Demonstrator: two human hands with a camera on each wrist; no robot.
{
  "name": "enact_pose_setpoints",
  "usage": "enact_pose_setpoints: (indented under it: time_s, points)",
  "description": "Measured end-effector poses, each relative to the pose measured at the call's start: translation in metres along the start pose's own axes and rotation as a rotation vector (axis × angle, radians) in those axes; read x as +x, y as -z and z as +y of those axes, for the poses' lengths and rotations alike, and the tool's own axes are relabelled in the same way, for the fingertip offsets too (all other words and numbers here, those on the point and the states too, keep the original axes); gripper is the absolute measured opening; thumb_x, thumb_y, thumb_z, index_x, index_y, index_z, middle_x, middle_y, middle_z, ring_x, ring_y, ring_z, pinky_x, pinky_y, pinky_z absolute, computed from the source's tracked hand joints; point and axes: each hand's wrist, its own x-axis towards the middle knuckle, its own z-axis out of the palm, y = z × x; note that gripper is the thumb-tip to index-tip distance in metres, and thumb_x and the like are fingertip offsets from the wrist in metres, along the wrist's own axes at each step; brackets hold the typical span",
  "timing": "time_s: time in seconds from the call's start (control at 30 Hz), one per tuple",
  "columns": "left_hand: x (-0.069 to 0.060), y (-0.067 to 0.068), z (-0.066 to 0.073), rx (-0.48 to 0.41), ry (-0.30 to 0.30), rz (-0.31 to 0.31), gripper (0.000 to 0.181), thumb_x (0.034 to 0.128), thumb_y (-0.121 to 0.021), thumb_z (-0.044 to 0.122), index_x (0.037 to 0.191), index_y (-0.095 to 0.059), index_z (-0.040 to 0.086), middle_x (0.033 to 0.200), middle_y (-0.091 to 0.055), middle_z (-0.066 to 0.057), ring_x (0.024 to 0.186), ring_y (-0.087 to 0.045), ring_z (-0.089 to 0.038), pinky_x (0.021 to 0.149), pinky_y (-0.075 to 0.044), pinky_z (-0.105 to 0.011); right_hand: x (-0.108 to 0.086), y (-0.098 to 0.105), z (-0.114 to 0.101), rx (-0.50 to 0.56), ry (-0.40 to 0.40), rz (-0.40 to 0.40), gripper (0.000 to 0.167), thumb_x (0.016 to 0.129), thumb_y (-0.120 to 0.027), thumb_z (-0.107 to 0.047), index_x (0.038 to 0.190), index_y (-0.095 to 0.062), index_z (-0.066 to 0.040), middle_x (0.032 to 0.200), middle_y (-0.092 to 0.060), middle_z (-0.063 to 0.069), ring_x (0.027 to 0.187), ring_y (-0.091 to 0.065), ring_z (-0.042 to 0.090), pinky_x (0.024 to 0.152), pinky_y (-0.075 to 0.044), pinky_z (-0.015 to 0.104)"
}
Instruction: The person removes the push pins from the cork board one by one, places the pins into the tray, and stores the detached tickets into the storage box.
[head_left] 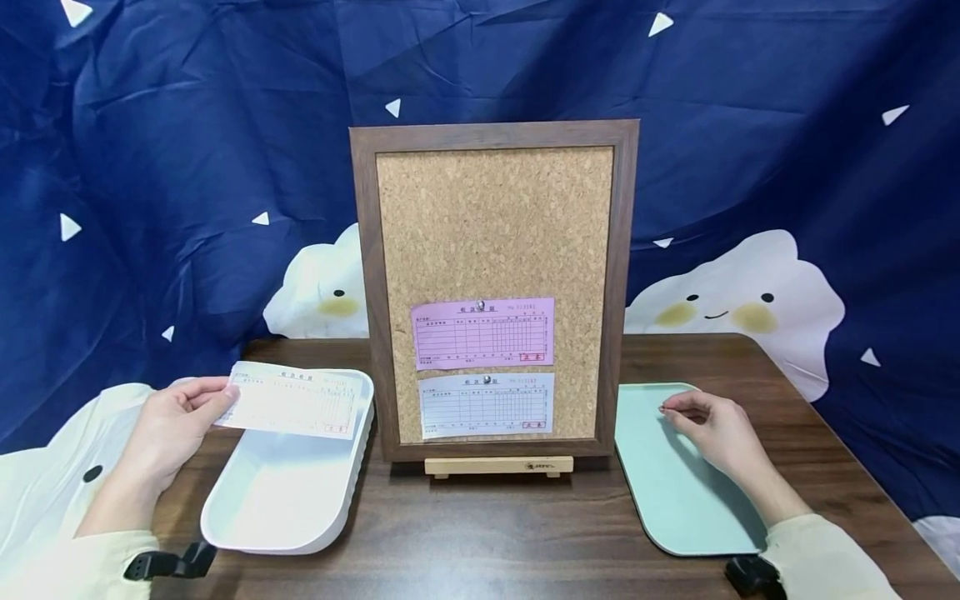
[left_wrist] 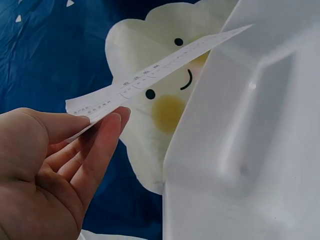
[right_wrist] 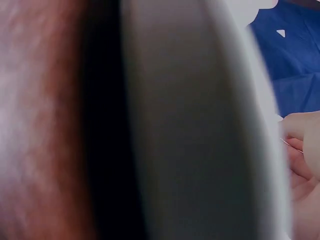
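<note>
Two pins [head_left: 482, 306] fix a pink slip [head_left: 483, 337] and a pale-blue slip [head_left: 486, 408] to the corkboard [head_left: 495, 225]. Left of it, our left hand [head_left: 174, 423] pinches a white slip [head_left: 296, 404] by one end, likely to leave its print uncovered; right of it, our right hand [head_left: 716, 432] pinches a tiny thing [head_left: 663, 409], perhaps a pin.

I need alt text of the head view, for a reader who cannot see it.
A left hand holds a white slip partly over a white tray; the right hand pinches something tiny above a green tray. Between them, a framed corkboard bears a pink slip and a bluish slip.
</note>
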Motion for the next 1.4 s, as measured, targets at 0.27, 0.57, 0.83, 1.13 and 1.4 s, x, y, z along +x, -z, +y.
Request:
enact_pose_setpoints:
  time_s: [0.27,0.57,0.83,1.13,1.4]
  points:
    - [0.001,0.000,-0.008,0.022,0.017,-0.072,0.050,0.1117,-0.061,0.028,0.140,-0.061,-0.013,0.101,-0.082,0.003,0.080,-0.065,0.011,0.070,-0.056,-0.018,-0.001,-0.001,0.003,-0.049,-0.031,-0.038,0.007,0.096,-0.080,-0.007,0.103,-0.081,-0.007,0.101,-0.082,0.011,0.082,-0.058,-0.014,0.067,-0.052,0.020]
    - [0.000,-0.004,-0.009,0.067,0.042,-0.147,0.050,0.1125,-0.059,0.029,0.141,-0.061,-0.012,0.118,-0.079,-0.022,0.084,-0.065,0.008,0.072,-0.056,-0.018,0.002,-0.001,0.002,-0.090,-0.047,-0.066,0.008,0.097,-0.079,-0.010,0.103,-0.080,-0.006,0.101,-0.081,0.012,0.089,-0.071,0.018,0.068,-0.051,0.024]
    - [0.001,-0.008,-0.012,0.057,0.042,-0.186,0.047,0.1126,-0.059,0.026,0.141,-0.061,-0.012,0.119,-0.078,-0.021,0.085,-0.065,0.006,0.072,-0.058,-0.019,0.004,-0.002,0.004,-0.119,-0.073,-0.086,0.009,0.098,-0.078,-0.012,0.104,-0.080,-0.006,0.104,-0.080,0.014,0.093,-0.070,0.026,0.072,-0.049,0.031]
    - [0.002,-0.012,-0.017,-0.004,0.063,-0.208,0.045,0.1121,-0.059,0.019,0.141,-0.058,-0.015,0.116,-0.078,-0.018,0.084,-0.067,0.003,0.072,-0.061,-0.022,0.003,0.000,0.004,-0.126,-0.077,-0.077,0.009,0.098,-0.078,-0.011,0.103,-0.080,-0.004,0.102,-0.080,0.016,0.085,-0.064,0.018,0.068,-0.044,0.029]
    - [0.003,-0.012,-0.016,0.002,0.080,-0.209,0.046,0.1125,-0.058,0.021,0.142,-0.058,-0.015,0.118,-0.078,-0.019,0.085,-0.066,0.004,0.073,-0.061,-0.023,0.005,0.000,0.008,-0.117,-0.091,-0.082,0.010,0.099,-0.077,-0.011,0.104,-0.081,-0.003,0.104,-0.080,0.017,0.088,-0.066,0.020,0.068,-0.045,0.028]
